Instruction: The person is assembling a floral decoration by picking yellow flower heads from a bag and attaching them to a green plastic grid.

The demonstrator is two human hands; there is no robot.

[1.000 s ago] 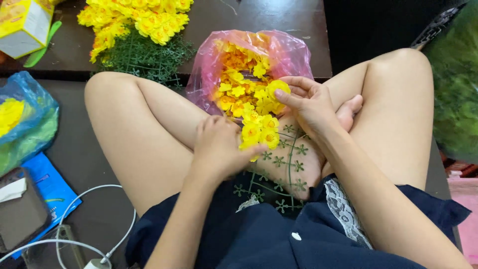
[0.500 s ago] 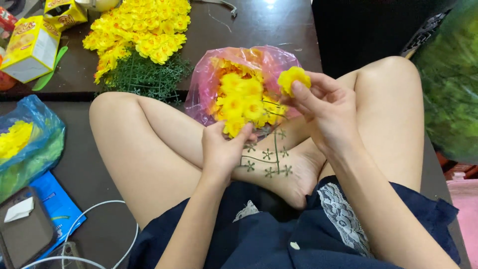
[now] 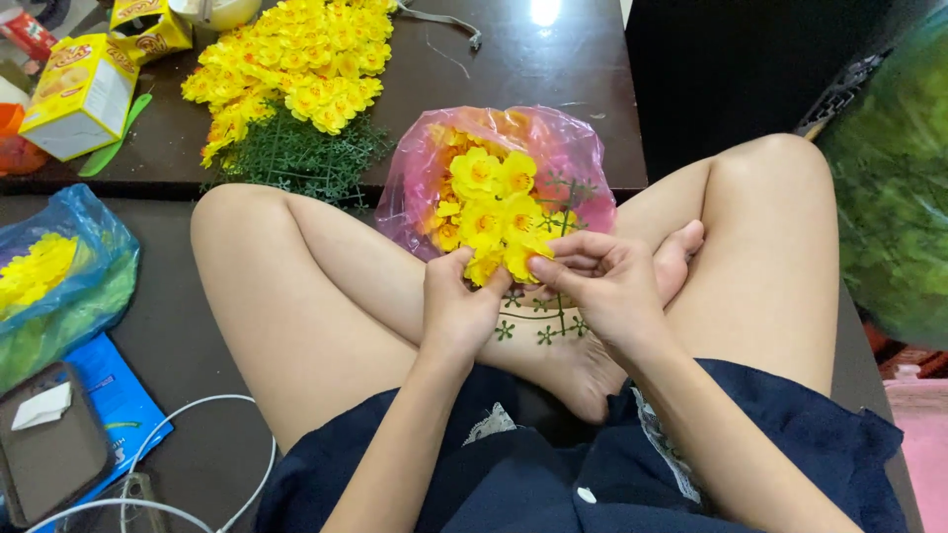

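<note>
I sit cross-legged with a green plastic grid panel (image 3: 541, 318) resting on my ankles, its upper part covered in yellow artificial flowers (image 3: 491, 215). My left hand (image 3: 456, 308) grips the panel's lower left edge, thumb against the flowers. My right hand (image 3: 602, 281) pinches a yellow flower (image 3: 525, 262) between thumb and fingers, pressing it onto the panel beside the others. Behind the panel lies a pink plastic bag (image 3: 553, 148) holding more yellow and orange flowers.
A finished flower panel (image 3: 296, 79) lies on the dark table ahead. Yellow cartons (image 3: 79, 94) stand at the far left. A blue bag of flowers (image 3: 54, 276), a white cable (image 3: 197, 444) and a dark case (image 3: 49, 449) lie at my left. Green foliage (image 3: 889, 197) fills the right.
My right hand came down from the pink bag with a flower to the panel. My left hand shifted slightly. The camera tilted up, showing more of the table.
</note>
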